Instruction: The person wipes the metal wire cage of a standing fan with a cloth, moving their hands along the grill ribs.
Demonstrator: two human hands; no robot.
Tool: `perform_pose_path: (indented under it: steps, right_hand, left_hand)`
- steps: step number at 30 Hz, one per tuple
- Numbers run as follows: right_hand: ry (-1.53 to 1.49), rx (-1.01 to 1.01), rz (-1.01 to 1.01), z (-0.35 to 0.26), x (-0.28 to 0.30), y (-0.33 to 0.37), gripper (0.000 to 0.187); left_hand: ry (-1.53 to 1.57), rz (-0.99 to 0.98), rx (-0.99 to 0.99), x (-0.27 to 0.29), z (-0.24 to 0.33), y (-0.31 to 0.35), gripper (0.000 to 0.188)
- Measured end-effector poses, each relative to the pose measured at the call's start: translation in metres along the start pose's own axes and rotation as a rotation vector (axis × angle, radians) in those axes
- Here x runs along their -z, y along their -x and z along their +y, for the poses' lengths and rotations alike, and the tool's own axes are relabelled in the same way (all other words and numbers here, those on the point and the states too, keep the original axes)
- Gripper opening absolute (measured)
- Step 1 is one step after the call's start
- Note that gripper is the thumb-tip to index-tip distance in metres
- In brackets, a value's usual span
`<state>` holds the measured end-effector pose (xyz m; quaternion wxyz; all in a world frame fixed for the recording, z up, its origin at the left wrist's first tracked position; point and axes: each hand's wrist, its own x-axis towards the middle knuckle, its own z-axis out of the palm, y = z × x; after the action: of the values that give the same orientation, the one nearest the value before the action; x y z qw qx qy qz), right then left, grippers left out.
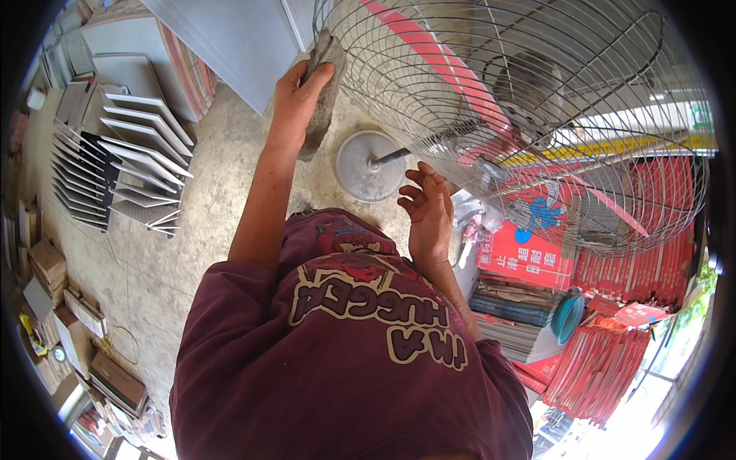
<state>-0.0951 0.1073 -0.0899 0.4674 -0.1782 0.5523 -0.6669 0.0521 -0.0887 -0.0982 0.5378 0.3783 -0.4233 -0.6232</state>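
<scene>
A large pedestal fan with a wire cage (pixel 613 73) and red blades (pixel 429 46) fills the upper right. Its pole (pixel 395 156) runs to a round grey base (pixel 356 180) on the floor. My left hand (pixel 300 100), arm stretched out, grips a long grey-brown rag (pixel 326 100) by the left rim of the cage. The rag's lower end hangs down toward the base. My right hand (pixel 431 211) is raised close to the underside of the cage, beside the pole. Its fingers are loosely bent and apart, with nothing visible in them.
Thin panels (pixel 149 146) stand fanned out in a rack on the left. Large pale boards (pixel 238 34) lean at the top. Stacked red cartons (pixel 598 368), with a teal round thing (pixel 567 318) beside them, line the right. Boxes (pixel 115 379) lie at lower left.
</scene>
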Motion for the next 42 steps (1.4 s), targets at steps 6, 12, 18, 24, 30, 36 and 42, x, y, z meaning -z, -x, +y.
perform_pose_path:
  steps: [6, 12, 18, 24, 30, 36, 42]
  right_hand:
    - [-0.010, -0.006, 0.002, 0.001, 0.000, -0.001, 0.032]
    - [-0.011, -0.008, -0.004, 0.000, -0.002, -0.002, 0.032]
    - [-0.005, -0.009, -0.004, 0.001, -0.003, -0.004, 0.032]
    - [-0.001, -0.011, -0.008, 0.001, -0.003, -0.004, 0.032]
    - [-0.016, -0.016, -0.007, 0.002, -0.004, -0.004, 0.034]
    - [-0.004, -0.022, -0.013, 0.003, -0.002, -0.002, 0.031]
    - [-0.008, -0.007, -0.024, 0.002, -0.001, -0.001, 0.030]
  left_hand:
    - [0.126, -0.110, -0.071, -0.011, 0.040, 0.012, 0.018]
    - [0.317, -0.236, -0.022, -0.009, 0.028, 0.007, 0.021]
    - [0.170, -0.094, 0.114, 0.000, -0.029, -0.007, 0.025]
    - [0.027, -0.024, 0.251, -0.003, -0.042, -0.001, 0.029]
    - [-0.069, -0.086, 0.251, -0.002, -0.052, 0.004, 0.028]
    - [-0.141, -0.188, 0.105, -0.011, -0.019, 0.009, 0.026]
    - [0.043, -0.278, -0.002, -0.023, 0.019, 0.022, 0.027]
